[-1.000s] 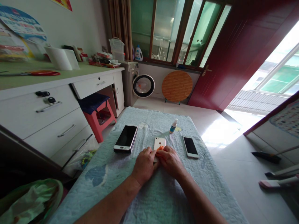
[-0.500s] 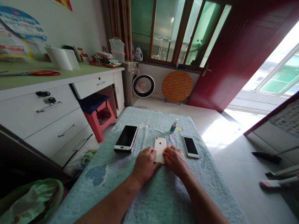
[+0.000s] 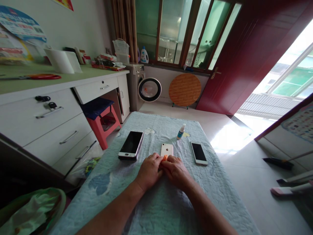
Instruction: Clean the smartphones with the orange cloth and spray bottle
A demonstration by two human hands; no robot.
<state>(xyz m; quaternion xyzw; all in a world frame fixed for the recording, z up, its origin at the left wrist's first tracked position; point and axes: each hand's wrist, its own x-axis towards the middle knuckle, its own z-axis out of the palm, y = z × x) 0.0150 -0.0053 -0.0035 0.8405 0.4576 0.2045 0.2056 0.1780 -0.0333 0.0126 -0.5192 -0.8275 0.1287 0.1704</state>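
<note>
A pale pink-backed phone (image 3: 167, 149) lies face down on the quilted cloth, its lower part covered by my hands. My left hand (image 3: 149, 168) grips the phone's left edge with curled fingers. Pinched in my right hand (image 3: 176, 170) is a small orange cloth (image 3: 165, 158), pressed against the phone's back near the left fingertips. Left of them lies a white phone with a dark screen (image 3: 132, 143), stacked on another dark device. To the right rests a second white phone (image 3: 199, 153), screen up. A small spray bottle (image 3: 180, 132) stands upright beyond my right hand.
The pale blue quilted cloth (image 3: 161, 125) covers the table. A red stool (image 3: 104, 125) and a white drawer desk (image 3: 56, 120) stand on the left. Farther back are a washing machine with its door (image 3: 149, 89) open and a round wooden tabletop (image 3: 185, 89).
My right hand has slid the orange cloth left across the phone's back, close to my left hand. The left hand keeps its place at the phone; the other phones and bottle stay put.
</note>
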